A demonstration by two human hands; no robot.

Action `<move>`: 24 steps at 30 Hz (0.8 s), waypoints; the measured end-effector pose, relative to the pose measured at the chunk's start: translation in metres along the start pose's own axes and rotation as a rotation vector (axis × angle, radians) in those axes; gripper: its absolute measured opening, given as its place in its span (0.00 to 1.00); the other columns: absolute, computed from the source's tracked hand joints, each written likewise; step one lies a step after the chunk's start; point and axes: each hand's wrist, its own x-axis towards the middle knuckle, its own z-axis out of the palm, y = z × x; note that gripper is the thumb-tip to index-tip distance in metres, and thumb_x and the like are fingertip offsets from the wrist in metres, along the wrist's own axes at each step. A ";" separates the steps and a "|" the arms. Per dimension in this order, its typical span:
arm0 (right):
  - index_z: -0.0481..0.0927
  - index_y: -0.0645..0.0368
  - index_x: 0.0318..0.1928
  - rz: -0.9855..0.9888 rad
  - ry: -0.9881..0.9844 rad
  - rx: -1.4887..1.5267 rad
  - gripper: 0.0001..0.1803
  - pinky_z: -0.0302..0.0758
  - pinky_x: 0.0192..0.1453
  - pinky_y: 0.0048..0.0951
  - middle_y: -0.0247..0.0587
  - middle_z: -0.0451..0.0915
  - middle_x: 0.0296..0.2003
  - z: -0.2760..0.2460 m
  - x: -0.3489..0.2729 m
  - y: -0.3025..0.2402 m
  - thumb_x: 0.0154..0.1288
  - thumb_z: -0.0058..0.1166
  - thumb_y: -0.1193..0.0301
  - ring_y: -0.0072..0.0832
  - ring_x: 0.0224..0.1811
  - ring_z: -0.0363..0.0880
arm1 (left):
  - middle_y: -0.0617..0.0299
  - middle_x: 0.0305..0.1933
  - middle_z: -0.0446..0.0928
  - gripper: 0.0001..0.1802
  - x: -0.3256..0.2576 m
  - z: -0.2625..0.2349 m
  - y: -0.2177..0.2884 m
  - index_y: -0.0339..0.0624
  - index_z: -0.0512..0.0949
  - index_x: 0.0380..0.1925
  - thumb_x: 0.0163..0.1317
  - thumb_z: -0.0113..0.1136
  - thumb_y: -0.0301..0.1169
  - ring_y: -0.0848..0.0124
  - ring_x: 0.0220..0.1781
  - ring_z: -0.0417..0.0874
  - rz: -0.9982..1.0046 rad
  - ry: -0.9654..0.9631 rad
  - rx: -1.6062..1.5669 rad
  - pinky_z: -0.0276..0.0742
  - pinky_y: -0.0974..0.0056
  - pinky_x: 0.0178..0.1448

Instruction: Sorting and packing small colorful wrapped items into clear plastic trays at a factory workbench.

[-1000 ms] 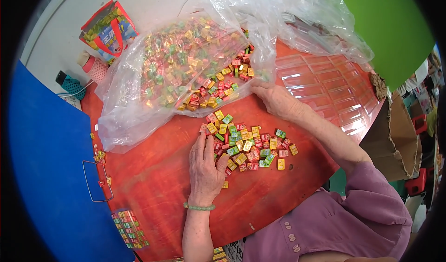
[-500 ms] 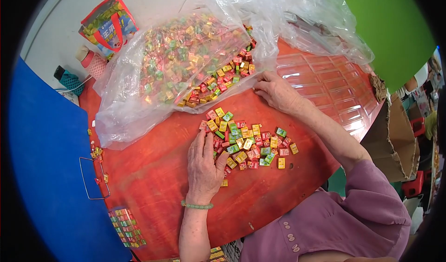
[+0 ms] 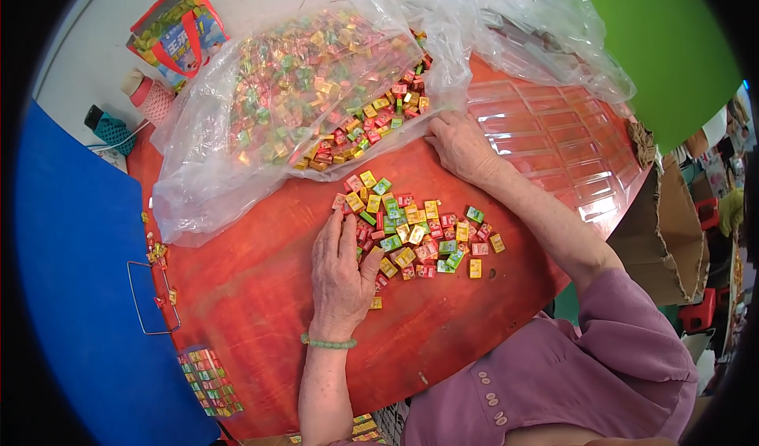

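Wrapped candies scattered on red table, left hand flat, open beside them, right hand open at plastic bag beyond candies

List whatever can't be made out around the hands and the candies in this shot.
- Head view: candies under the left hand, covered by its palm.
- Head view: right hand fingertips, lost at the plastic bag edge.
- Head view: candies in the bag, blurred by crinkled film.
- Head view: wrapper print on the loose candies, too small.

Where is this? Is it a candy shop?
More likely a small packing workshop: a big clear bag of wrapped sweets spills onto a red table, beside clear plastic trays.
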 end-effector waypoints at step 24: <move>0.76 0.59 0.35 -0.124 -0.407 0.162 0.05 0.74 0.54 0.45 0.46 0.77 0.38 -0.073 -0.059 -0.047 0.66 0.59 0.74 0.45 0.46 0.79 | 0.39 0.78 0.63 0.39 0.002 -0.001 0.001 0.26 0.68 0.69 0.77 0.51 0.54 0.44 0.76 0.67 0.011 -0.012 -0.004 0.66 0.45 0.75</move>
